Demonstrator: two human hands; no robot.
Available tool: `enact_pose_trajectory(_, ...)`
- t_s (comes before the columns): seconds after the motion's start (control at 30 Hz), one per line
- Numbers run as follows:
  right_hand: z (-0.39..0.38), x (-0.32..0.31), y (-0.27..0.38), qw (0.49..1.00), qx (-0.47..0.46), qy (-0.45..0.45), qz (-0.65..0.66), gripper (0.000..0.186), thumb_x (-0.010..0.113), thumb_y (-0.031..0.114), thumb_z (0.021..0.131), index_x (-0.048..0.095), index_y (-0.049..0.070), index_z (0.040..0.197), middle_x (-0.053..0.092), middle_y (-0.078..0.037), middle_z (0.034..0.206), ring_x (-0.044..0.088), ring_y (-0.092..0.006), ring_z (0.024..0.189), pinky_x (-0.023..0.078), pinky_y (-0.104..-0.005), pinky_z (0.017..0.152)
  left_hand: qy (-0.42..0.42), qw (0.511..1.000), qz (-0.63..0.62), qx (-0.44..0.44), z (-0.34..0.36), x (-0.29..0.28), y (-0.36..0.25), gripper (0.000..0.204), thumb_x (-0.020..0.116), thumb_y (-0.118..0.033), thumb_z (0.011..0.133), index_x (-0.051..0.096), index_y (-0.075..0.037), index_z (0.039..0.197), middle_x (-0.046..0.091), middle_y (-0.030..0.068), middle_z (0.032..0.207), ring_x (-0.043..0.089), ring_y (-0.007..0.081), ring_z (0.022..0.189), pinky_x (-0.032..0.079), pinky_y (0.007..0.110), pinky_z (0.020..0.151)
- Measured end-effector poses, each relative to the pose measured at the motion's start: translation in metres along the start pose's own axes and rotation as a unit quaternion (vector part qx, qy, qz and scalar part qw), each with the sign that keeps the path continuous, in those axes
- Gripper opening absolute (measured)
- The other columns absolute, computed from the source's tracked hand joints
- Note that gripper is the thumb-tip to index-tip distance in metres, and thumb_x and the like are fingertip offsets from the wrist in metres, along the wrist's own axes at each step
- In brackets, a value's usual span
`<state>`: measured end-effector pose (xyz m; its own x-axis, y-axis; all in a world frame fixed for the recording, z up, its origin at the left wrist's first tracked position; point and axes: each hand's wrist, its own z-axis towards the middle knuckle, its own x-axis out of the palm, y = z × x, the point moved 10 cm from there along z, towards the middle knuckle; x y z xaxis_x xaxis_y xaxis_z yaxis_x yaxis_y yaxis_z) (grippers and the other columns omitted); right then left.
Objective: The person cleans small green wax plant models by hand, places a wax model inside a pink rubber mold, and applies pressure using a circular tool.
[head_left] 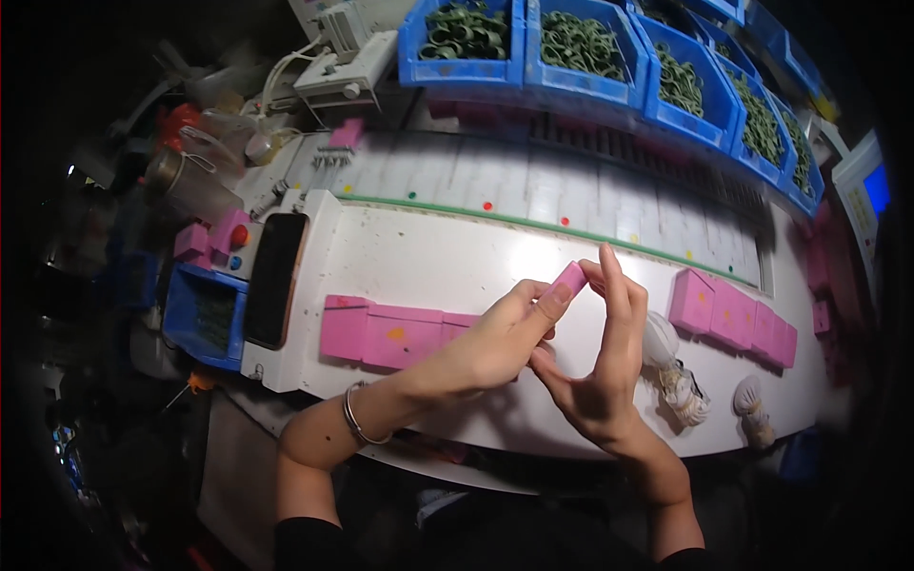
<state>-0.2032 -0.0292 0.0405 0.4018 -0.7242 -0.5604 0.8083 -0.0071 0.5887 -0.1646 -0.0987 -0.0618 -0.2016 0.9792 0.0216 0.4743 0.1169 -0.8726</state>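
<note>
My left hand (519, 328), with a metal bangle (354, 415) at its wrist, comes in from the lower left and grips a small pink foam-like block (571, 277) between thumb and fingers. The block is tilted up over the white worktop (447, 262). Close beside it, my right hand (614, 366) has its fingers stretched and its thumb apart. Its index fingertip is at the block's upper end; whether it touches cannot be made out. Under my left forearm lies a row of pink blocks (395, 335), partly hidden. A second row of pink blocks (733, 314) lies at the right.
Blue bins (586, 90) of green curled strips stand along the back. A pale slatted strip (457, 171) with coloured dots runs below them. At left are a phone (277, 278) and a small blue bin (203, 314). White wrapped bundles (681, 392) lie right of my hands.
</note>
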Motion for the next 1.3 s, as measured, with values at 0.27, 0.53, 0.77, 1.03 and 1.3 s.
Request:
enact_pose_trajectory(0.27, -0.043, -0.048, 0.032, 0.990, -0.125, -0.050, -0.052, 0.069, 0.082, 0.013, 0.064, 0.050, -0.009, 0.121, 0.059, -0.011, 0.083, 0.050, -0.0219, 0.067, 0.040, -0.0313, 0.059, -0.081, 0.919, -0.379, 0.078, -0.005, 0.022, 0.003, 0.060, 0.026, -0.051, 0.097, 0.042, 0.003, 0.118, 0.051, 0.0107, 0.093, 0.060, 0.0238, 0.085, 0.054, 0.039, 0.077)
enact_pose_trajectory(0.53, -0.028, -0.045, -0.022, 0.966, 0.124, 0.000, 0.227, 0.023, 0.053, -0.005, 0.087, 0.057, -0.003, 0.109, 0.057, -0.006, 0.070, 0.057, -0.0111, 0.050, 0.044, -0.0216, 0.045, -0.065, 0.949, -0.264, 0.159, -0.012, 0.046, -0.015, 0.056, 0.025, -0.044, 0.100, 0.053, 0.006, 0.103, 0.054, 0.0085, 0.074, 0.052, 0.0134, 0.058, 0.050, 0.028, 0.055)
enact_pose_trajectory(0.77, -0.029, -0.035, -0.045, 0.923, 0.232, 0.044, 0.303, 0.015, 0.038, 0.007, 0.098, 0.047, -0.001, 0.106, 0.053, -0.005, 0.073, 0.049, -0.0063, 0.053, 0.040, -0.0164, 0.046, -0.072, 0.963, -0.186, 0.182, -0.017, 0.052, -0.029, 0.053, 0.024, -0.034, 0.101, 0.055, 0.006, 0.085, 0.057, 0.0088, 0.070, 0.054, 0.0120, 0.055, 0.048, 0.026, 0.053)
enact_pose_trajectory(1.03, -0.025, -0.035, -0.053, 0.903, 0.282, 0.066, 0.316, 0.007, 0.054, 0.001, 0.090, 0.050, -0.004, 0.092, 0.057, -0.006, 0.071, 0.056, -0.0075, 0.054, 0.046, -0.0195, 0.047, -0.091, 0.979, -0.131, 0.125, -0.010, 0.048, -0.021, 0.059, 0.020, -0.037, 0.098, 0.057, 0.005, 0.081, 0.057, 0.0116, 0.064, 0.055, 0.0162, 0.052, 0.048, 0.027, 0.052)
enact_pose_trajectory(1.3, -0.038, -0.023, -0.062, 0.743, 0.368, 0.102, 0.549, 0.006, 0.057, -0.001, 0.087, 0.053, -0.003, 0.083, 0.058, -0.008, 0.068, 0.059, -0.0124, 0.058, 0.043, -0.0198, 0.047, 0.087, 0.921, -0.375, 0.056, -0.002, 0.071, -0.003, 0.061, 0.019, -0.043, 0.099, 0.057, 0.005, 0.093, 0.057, 0.0119, 0.069, 0.050, 0.0160, 0.046, 0.047, 0.028, 0.046)
